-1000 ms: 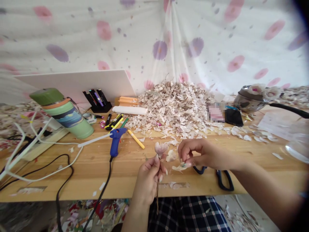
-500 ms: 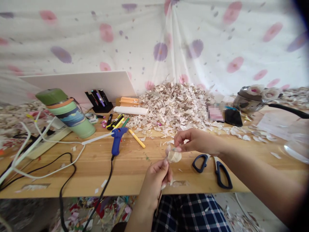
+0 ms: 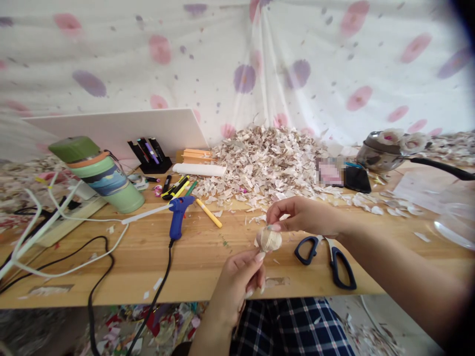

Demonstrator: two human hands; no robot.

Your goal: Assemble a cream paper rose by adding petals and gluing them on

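A small round cream flower bud (image 3: 270,240) of thin papery petals is held above the table's front part. My left hand (image 3: 243,277) is closed just beneath it, pinching its thin stem, which is mostly hidden by the fingers. From above, my right hand (image 3: 302,217) reaches in, thumb and fingers pinched at the bud's top on what looks like a papery petal. Scissors with dark blue handles (image 3: 343,269) lie by my right forearm. To the left, a blue glue gun (image 3: 178,217) rests on the tabletop with a white glue stick in its back.
A large heap of pale papery flakes (image 3: 269,153) lies against the patterned curtain. Left are a green flask (image 3: 107,180), markers (image 3: 208,213) and trailing cables (image 3: 111,252). On the right stand a lidded saucepan (image 3: 382,155) topped with papery flowers (image 3: 413,143) and a clear plastic dish (image 3: 454,231).
The bud has turned, showing a rounder, more closed side. My left thumb has shifted up and right against its base. The right hand keeps its pinch at the top.
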